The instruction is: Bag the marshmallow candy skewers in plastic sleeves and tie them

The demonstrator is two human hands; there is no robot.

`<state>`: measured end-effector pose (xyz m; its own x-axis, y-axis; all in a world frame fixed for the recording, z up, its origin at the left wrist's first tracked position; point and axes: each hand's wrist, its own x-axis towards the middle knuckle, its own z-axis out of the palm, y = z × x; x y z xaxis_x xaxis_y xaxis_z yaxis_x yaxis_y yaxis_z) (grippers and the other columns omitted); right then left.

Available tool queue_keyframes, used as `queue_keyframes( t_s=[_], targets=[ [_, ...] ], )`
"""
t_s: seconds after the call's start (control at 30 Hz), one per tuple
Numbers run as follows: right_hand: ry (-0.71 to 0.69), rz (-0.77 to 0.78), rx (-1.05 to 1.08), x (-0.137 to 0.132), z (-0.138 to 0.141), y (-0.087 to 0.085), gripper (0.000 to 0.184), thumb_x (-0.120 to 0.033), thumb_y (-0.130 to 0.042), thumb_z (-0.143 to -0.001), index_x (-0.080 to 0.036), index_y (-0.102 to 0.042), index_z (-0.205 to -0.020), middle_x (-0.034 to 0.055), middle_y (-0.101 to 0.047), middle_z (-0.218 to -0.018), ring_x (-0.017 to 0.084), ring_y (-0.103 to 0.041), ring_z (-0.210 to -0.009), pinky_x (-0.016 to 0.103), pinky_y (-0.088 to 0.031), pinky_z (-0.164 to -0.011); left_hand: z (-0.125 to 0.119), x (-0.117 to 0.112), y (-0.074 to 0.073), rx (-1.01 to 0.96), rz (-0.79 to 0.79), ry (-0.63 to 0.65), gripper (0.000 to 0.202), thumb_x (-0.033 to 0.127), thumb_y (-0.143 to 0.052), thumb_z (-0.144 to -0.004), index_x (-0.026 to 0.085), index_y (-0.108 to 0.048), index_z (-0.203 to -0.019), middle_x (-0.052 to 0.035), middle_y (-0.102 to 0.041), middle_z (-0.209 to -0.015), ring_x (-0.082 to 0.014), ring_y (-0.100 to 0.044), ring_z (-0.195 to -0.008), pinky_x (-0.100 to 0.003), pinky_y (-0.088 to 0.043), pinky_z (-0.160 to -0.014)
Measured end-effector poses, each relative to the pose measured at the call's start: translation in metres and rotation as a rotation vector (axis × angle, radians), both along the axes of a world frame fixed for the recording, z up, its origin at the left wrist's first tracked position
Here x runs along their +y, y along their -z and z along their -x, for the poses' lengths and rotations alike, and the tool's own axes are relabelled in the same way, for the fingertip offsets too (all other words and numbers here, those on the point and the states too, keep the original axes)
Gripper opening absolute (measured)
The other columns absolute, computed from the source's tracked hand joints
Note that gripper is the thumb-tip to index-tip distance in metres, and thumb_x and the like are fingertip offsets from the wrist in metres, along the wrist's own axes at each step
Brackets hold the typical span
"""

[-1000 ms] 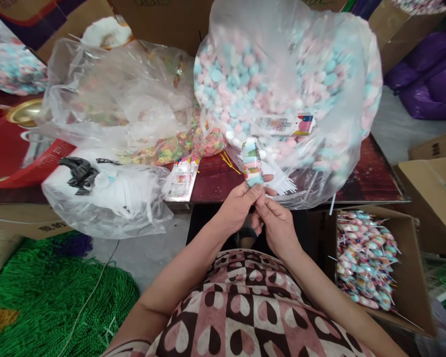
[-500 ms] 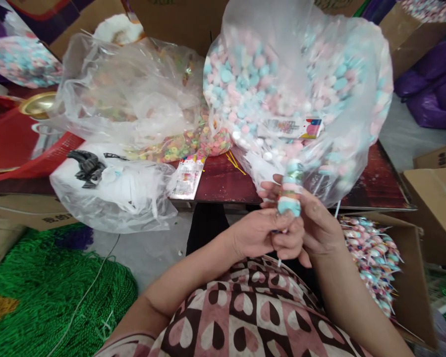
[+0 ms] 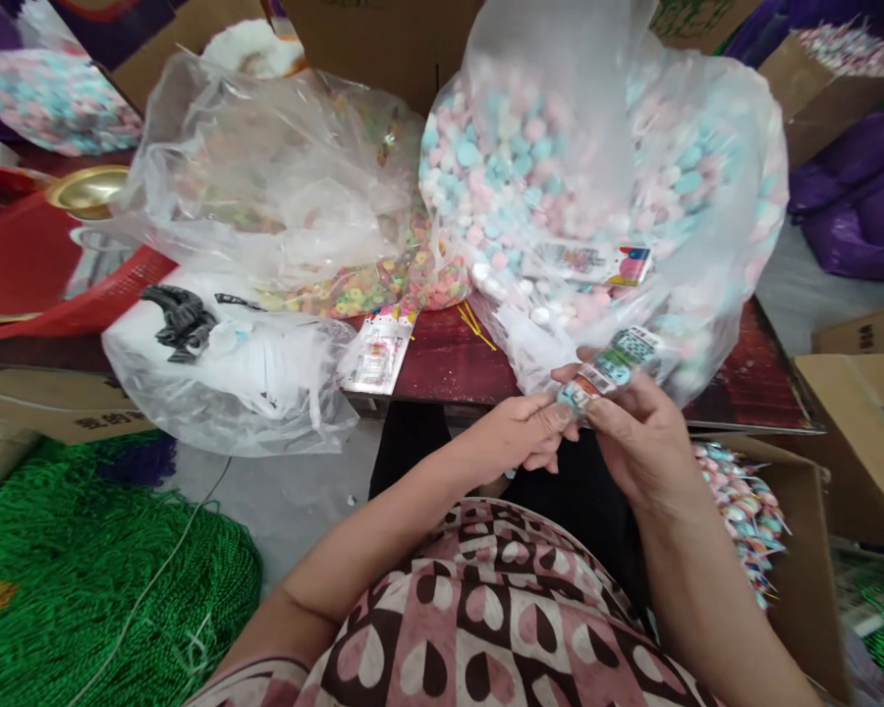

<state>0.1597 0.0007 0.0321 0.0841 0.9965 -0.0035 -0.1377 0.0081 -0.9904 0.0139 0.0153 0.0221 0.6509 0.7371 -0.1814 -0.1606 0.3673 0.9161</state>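
Observation:
A marshmallow stick (image 3: 610, 369) in a clear printed wrapper slants up to the right between my hands, over the table's front edge. My left hand (image 3: 536, 430) is closed around its lower end, where the stick itself is hidden. With thumb and fingers, my right hand (image 3: 644, 432) pinches the wrapper along its right side. Just beyond them lies a large clear bag of pink, blue and white marshmallows (image 3: 501, 167), with a stack of printed wrappers (image 3: 593, 263) resting on it.
Further left are a bag of ring-shaped candies (image 3: 360, 287), a white plastic bag (image 3: 257, 378), a wrapper stack (image 3: 379, 353) and yellow ties (image 3: 475, 326). A red basket (image 3: 29, 265) holds a gold bowl (image 3: 92, 190). At my right, a cardboard box (image 3: 802, 550) contains wrapped marshmallow sticks (image 3: 744, 511).
The marshmallow stick has gone from nearly upright to slanting right, and a printed wrapper now shows around it. My right hand has shifted up along it, and the left slightly left.

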Motion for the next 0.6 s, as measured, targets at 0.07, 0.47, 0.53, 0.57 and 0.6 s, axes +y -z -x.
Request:
queue_keyframes(
  t_s=[0.07, 0.47, 0.53, 0.57, 0.6],
  targets=[
    [-0.05, 0.044, 0.013, 0.004, -0.001, -0.002, 0.04, -0.038, -0.081, -0.069, -0.022, -0.069, -0.104, 0.0043, -0.073, -0.089, 0.015, -0.061, -0.06, 0.029, -0.05, -0.051, 0.002, 0.0, 0.001, -0.158, 0.122, 0.083, 0.05, 0.07, -0.052, -0.08, 0.019, -0.051, -0.079, 0.0119, -0.026, -0.048, -0.0072, -0.032, -0.039, -0.029, -0.047, -0.059],
    [0.263, -0.152, -0.2, 0.038, -0.009, -0.011, 0.022, -0.031, -0.074, -0.079, -0.021, -0.071, -0.098, 0.0017, -0.073, -0.083, 0.014, -0.066, -0.068, 0.027, -0.053, -0.06, 0.045, 0.019, 0.014, -0.041, 0.007, -0.54, 0.032, 0.05, -0.061, -0.085, 0.02, -0.054, -0.077, 0.01, -0.034, -0.046, -0.0068, -0.035, -0.041, -0.022, -0.042, -0.054],
    [0.318, -0.198, -0.217, 0.046, -0.017, -0.021, 0.019, -0.031, -0.071, -0.081, -0.021, -0.072, -0.097, 0.0019, -0.073, -0.082, 0.014, -0.066, -0.068, 0.026, -0.052, -0.058, 0.056, 0.027, 0.013, -0.191, 0.092, -0.657, 0.031, 0.046, -0.066, -0.083, 0.018, -0.054, -0.077, 0.0114, -0.031, -0.047, -0.0047, -0.031, -0.04, -0.022, -0.045, -0.055],
    [0.305, -0.2, -0.248, 0.049, -0.017, -0.024, 0.018, -0.031, -0.07, -0.082, -0.021, -0.072, -0.097, 0.0019, -0.073, -0.081, 0.014, -0.066, -0.067, 0.027, -0.051, -0.058, 0.061, 0.03, 0.011, -0.237, 0.116, -0.701, 0.03, 0.044, -0.067, -0.083, 0.018, -0.053, -0.077, 0.0115, -0.03, -0.048, -0.004, -0.031, -0.039, -0.022, -0.045, -0.055],
    [0.266, -0.195, -0.299, 0.053, -0.014, -0.024, 0.017, -0.031, -0.068, -0.083, -0.021, -0.072, -0.096, 0.0018, -0.073, -0.08, 0.015, -0.066, -0.067, 0.027, -0.052, -0.058, 0.065, 0.032, 0.01, -0.265, 0.135, -0.729, 0.029, 0.042, -0.067, -0.084, 0.017, -0.053, -0.076, 0.0113, -0.03, -0.049, -0.0037, -0.031, -0.04, -0.022, -0.045, -0.055]
  ],
)
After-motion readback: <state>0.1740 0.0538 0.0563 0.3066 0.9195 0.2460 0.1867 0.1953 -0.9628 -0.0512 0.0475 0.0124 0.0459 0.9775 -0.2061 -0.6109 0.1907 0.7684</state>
